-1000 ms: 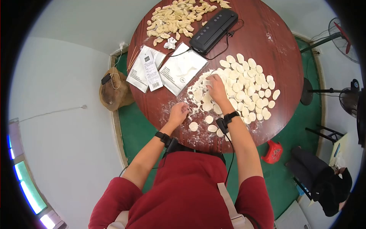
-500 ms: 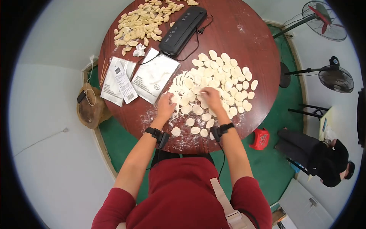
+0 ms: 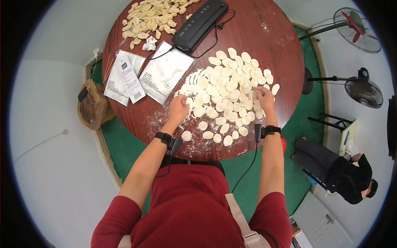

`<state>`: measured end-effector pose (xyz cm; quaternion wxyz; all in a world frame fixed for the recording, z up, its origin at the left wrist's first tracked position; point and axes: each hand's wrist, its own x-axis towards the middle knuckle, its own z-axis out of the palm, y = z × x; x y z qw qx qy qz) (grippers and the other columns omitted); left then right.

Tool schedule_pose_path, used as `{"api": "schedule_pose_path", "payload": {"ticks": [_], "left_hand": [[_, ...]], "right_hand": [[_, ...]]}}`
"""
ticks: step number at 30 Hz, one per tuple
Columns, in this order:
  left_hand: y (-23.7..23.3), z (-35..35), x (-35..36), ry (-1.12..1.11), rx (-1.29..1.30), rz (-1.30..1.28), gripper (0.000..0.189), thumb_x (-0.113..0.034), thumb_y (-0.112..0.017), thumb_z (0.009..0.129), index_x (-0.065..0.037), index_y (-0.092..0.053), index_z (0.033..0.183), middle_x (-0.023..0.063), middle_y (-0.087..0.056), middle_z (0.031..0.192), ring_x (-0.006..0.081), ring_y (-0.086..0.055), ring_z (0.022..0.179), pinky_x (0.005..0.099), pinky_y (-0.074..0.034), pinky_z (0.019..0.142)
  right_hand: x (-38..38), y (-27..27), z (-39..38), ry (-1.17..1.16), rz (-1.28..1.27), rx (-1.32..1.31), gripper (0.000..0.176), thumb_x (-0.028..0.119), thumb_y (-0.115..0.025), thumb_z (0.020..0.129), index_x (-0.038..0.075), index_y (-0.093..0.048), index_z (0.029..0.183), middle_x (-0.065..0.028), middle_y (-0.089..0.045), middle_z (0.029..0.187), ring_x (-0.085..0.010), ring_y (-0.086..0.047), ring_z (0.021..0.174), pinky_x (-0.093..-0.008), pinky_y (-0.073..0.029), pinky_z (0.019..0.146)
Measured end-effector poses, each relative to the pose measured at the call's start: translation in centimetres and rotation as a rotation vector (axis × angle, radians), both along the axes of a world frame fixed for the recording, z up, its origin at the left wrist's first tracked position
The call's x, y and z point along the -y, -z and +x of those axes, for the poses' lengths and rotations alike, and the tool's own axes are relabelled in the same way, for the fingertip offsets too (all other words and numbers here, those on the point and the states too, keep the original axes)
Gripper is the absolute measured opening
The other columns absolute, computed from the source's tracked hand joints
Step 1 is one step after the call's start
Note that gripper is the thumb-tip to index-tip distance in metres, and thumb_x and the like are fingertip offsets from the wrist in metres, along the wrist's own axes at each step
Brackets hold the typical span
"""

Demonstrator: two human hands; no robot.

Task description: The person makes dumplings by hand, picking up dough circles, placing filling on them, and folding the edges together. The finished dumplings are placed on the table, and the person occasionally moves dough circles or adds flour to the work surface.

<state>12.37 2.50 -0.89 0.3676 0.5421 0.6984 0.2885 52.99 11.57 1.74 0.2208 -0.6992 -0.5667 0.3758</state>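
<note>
The left hand (image 3: 179, 108) rested knuckles-up on a floured patch (image 3: 188, 84) of the round wooden table (image 3: 277, 37), at the left edge of the spread of dough discs (image 3: 231, 80). Its fingers were curled under the palm, and I cannot tell whether they gripped anything. The right hand (image 3: 264, 99) lay at the right edge of the same spread, fingers bent down onto the discs there; whether they pinched one or only touched it could not be made out. Both wrists wore black bands (each with a small unit and a cable).

The discs covered the middle and right of the table, overlapping in places, with a loose row of single ones (image 3: 217, 137) nearest the person, between the two forearms. Farther off lay a black sealing machine (image 3: 199, 25), its cord trailing on the wood. Left of it sat two flat white packets (image 3: 165, 76), and at the far left a heap of folded dumplings (image 3: 151, 18). Off the table to the right stood two fans (image 3: 364, 91), and another person (image 3: 351, 177) sat nearer.
</note>
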Motion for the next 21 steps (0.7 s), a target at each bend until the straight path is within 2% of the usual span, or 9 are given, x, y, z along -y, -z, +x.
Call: {"api": "schedule_pose_path", "payload": {"ticks": [3,5,7,9,13,15,16,19,21], "left_hand": [[0.2,-0.3,0.5,0.004,0.0,0.021,0.026,-0.005,-0.078,0.08,-0.001,-0.067,0.103,0.0064,-0.062,0.081,0.0186,-0.061,0.068,0.0322,-0.051,0.066],[0.6,-0.6,0.5,-0.011,0.03,0.005,0.021,-0.009,-0.079,0.081,-0.001,-0.068,0.098,0.0066,-0.063,0.081,0.0188,-0.06,0.068,0.0322,-0.052,0.067],[0.1,-1.0,0.5,0.0,0.018,0.003,0.02,-0.01,-0.079,0.081,-0.001,-0.068,0.096,0.0086,-0.064,0.081,0.0212,-0.062,0.07,0.0344,-0.052,0.068],[-0.2,-0.9,0.5,0.006,0.01,0.002,0.019,-0.01,-0.078,0.081,-0.001,-0.067,0.094,0.0106,-0.065,0.081,0.0237,-0.064,0.072,0.0365,-0.052,0.07],[-0.9,-1.2,0.5,-0.001,0.094,-0.132,0.022,-0.013,-0.078,0.085,0.0,-0.069,0.101,0.0135,-0.072,0.091,0.0231,-0.07,0.081,0.0358,-0.055,0.075],[-1.1,-0.7,0.3,-0.016,0.135,-0.184,0.023,-0.014,-0.078,0.086,0.0,-0.069,0.103,0.0143,-0.074,0.094,0.0229,-0.071,0.084,0.0357,-0.056,0.076],[-0.9,-0.5,0.4,-0.034,0.189,-0.201,0.025,-0.015,-0.078,0.087,0.0,-0.069,0.104,0.0142,-0.074,0.095,0.0226,-0.071,0.083,0.0359,-0.056,0.076],[0.4,0.2,0.8,-0.059,0.295,-0.234,0.026,-0.015,-0.076,0.09,0.001,-0.067,0.108,0.0126,-0.073,0.092,0.0187,-0.07,0.078,0.0325,-0.056,0.07],[1.2,0.6,0.7,-0.079,0.341,-0.236,0.025,-0.014,-0.075,0.092,0.001,-0.066,0.109,0.0111,-0.072,0.089,0.015,-0.069,0.073,0.0288,-0.057,0.064]], "right_hand": [[1.1,0.0,-0.2,0.152,0.038,0.059,0.017,0.004,-0.063,0.094,0.003,-0.075,0.105,-0.0066,-0.074,0.081,-0.0116,-0.068,0.069,-0.0292,-0.055,0.067],[2.0,0.1,0.8,0.097,0.047,0.121,0.017,0.002,-0.064,0.092,0.003,-0.076,0.105,-0.0062,-0.074,0.082,-0.0122,-0.068,0.07,-0.0286,-0.055,0.067],[3.3,0.7,1.3,-0.089,-0.165,-0.038,0.018,0.0,-0.065,0.09,0.001,-0.075,0.104,-0.006,-0.074,0.082,-0.0124,-0.068,0.07,-0.028,-0.055,0.065],[4.1,0.5,1.1,0.075,0.005,0.155,0.017,-0.001,-0.064,0.089,0.0,-0.075,0.102,-0.006,-0.073,0.08,-0.0119,-0.068,0.069,-0.0276,-0.054,0.064],[4.5,-0.7,-0.2,-0.108,-0.196,0.01,0.019,0.001,-0.066,0.09,-0.001,-0.075,0.106,-0.0064,-0.073,0.08,-0.0107,-0.067,0.069,-0.0278,-0.054,0.063],[4.3,-0.6,-1.8,0.043,-0.087,0.092,0.018,0.002,-0.066,0.091,0.001,-0.075,0.107,-0.0057,-0.072,0.078,-0.0105,-0.066,0.065,-0.0274,-0.054,0.061],[4.4,-0.2,-3.0,-0.057,-0.13,-0.197,0.018,0.002,-0.065,0.094,0.001,-0.074,0.108,-0.0064,-0.073,0.081,-0.0105,-0.066,0.065,-0.027,-0.054,0.061],[4.5,-0.8,-7.9,0.115,0.003,-0.169,0.017,0.003,-0.066,0.094,0.001,-0.074,0.109,-0.0079,-0.073,0.083,-0.0124,-0.067,0.069,-0.0291,-0.056,0.065],[4.6,-0.1,-10.9,-0.104,0.001,-0.123,0.019,0.001,-0.066,0.092,0.001,-0.074,0.11,-0.0105,-0.075,0.087,-0.0156,-0.069,0.074,-0.0312,-0.057,0.071]]}}
